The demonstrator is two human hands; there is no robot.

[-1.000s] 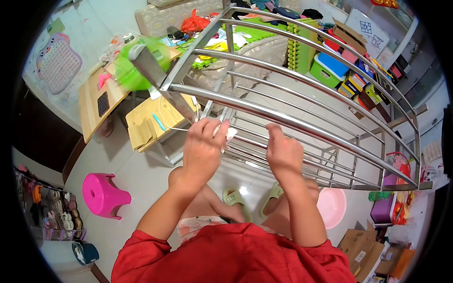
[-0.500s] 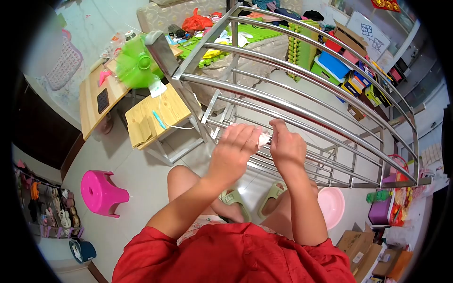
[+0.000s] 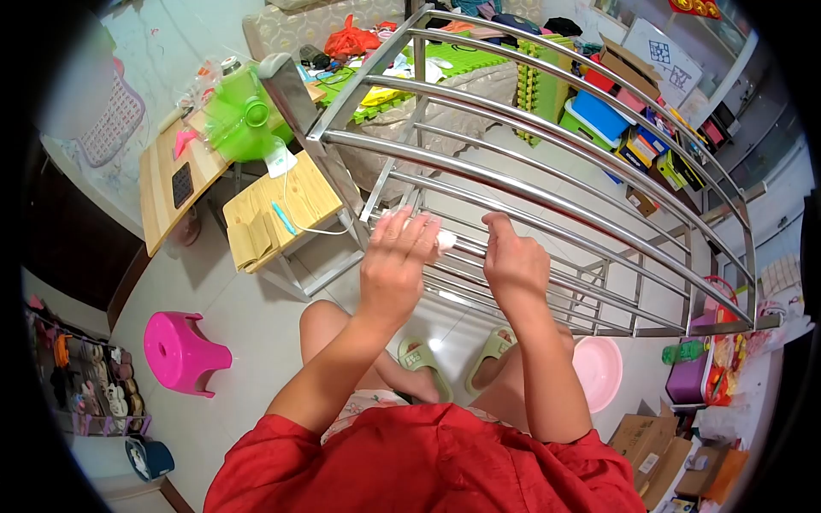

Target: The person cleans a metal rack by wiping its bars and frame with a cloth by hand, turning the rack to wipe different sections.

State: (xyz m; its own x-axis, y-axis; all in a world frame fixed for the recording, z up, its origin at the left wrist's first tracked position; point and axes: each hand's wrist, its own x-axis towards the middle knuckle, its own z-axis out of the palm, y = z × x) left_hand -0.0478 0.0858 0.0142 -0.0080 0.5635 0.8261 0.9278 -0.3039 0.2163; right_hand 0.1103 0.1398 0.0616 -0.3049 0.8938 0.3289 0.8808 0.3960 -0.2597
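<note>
While a crumpled white wad [image 3: 445, 241] sits against a bar of a curved, silvery metal rack [image 3: 479, 174], a person's left hand [image 3: 395, 256] keeps its grip clamped on it, fingers bent over the top. Near it, the right hand [image 3: 518, 263] is curled at the bars; whether its grip closes on one cannot be told. Below are feet in pale green slippers [image 3: 419, 356], with a round, pale pink basin [image 3: 598, 374] to the right. Leftward stand a pale wooden worktop [image 3: 316, 192] bearing a blue pen [image 3: 283, 217] and a magenta plastic stool [image 3: 175, 352].
</note>
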